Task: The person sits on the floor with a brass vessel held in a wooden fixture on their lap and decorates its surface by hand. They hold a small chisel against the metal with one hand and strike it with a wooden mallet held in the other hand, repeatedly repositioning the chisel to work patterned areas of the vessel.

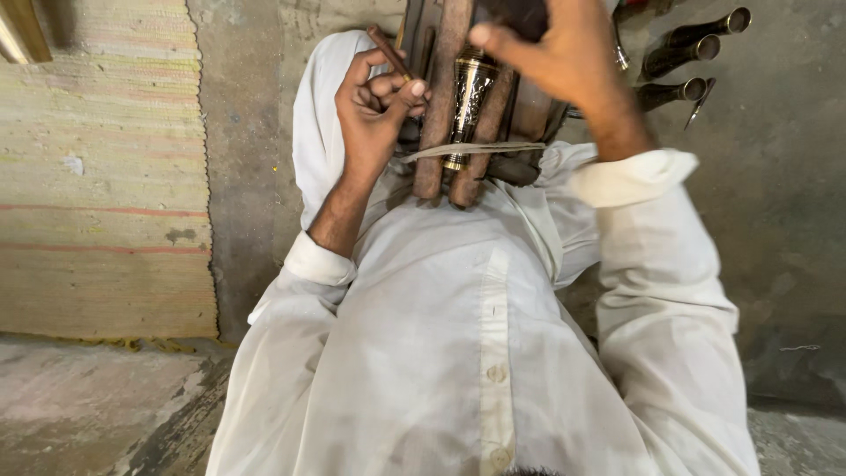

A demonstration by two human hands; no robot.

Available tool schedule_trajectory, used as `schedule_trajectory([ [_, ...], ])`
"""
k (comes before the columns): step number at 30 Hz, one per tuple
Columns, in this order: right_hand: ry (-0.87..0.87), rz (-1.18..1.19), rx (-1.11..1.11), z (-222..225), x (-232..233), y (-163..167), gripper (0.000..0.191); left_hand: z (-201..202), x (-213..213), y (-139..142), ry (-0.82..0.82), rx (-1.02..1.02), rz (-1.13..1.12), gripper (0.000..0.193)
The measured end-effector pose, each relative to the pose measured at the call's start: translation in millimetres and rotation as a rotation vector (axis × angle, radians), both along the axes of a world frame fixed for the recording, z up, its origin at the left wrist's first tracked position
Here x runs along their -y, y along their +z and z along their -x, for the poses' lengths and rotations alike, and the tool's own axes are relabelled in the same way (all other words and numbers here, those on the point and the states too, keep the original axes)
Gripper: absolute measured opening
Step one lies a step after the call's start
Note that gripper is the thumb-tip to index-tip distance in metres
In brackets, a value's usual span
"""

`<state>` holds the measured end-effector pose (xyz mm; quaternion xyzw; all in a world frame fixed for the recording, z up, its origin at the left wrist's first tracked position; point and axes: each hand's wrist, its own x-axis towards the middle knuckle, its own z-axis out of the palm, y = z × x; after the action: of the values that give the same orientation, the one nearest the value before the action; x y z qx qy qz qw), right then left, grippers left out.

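Two hands: both up at the wooden clamp [445,97] on my lap; engraving looks under way
Workpiece: brass tube [470,97] pinned upright between the clamp's bars
Right hand [573,53]: raised over the clamp's top, fingers curled; whether it holds anything I cannot tell
Left hand [374,110]: closed on a thin punch [389,53]; next, I judge, tip onto brass
Room: finished tubes [683,62] crowd right; mat [97,167] side open

The left hand [374,106] grips a thin brown tool [389,53] beside an engraved brass tube [470,101] clamped between wooden bars [441,97]; the right hand [564,53] hovers above the tube.
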<state>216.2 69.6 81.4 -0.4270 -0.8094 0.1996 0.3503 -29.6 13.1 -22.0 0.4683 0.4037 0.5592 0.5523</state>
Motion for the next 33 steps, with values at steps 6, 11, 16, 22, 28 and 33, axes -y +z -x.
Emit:
schedule_trajectory([
  [6,-0.09,0.322,0.141,26,2,-3,0.059,9,0,4,-0.052,-0.064,-0.016,0.035],
  [11,-0.062,0.608,-0.127,26,4,0,0.049,14,-3,6,-0.089,-0.093,-0.02,0.035],
  [16,-0.067,0.467,-0.042,27,5,-8,0.045,19,-17,10,-0.127,-0.104,-0.038,0.034],
  [22,0.057,0.49,-0.414,5,20,-14,0.029,11,-40,23,-0.267,-0.212,-0.159,0.036],
  [28,-0.108,0.738,-0.458,-32,44,-21,0.026,-5,-59,41,-0.307,-0.528,-0.345,0.042],
  [33,-0.152,0.817,-0.444,-47,68,-31,0.028,-12,-63,51,-0.399,-0.507,-0.463,0.039],
])
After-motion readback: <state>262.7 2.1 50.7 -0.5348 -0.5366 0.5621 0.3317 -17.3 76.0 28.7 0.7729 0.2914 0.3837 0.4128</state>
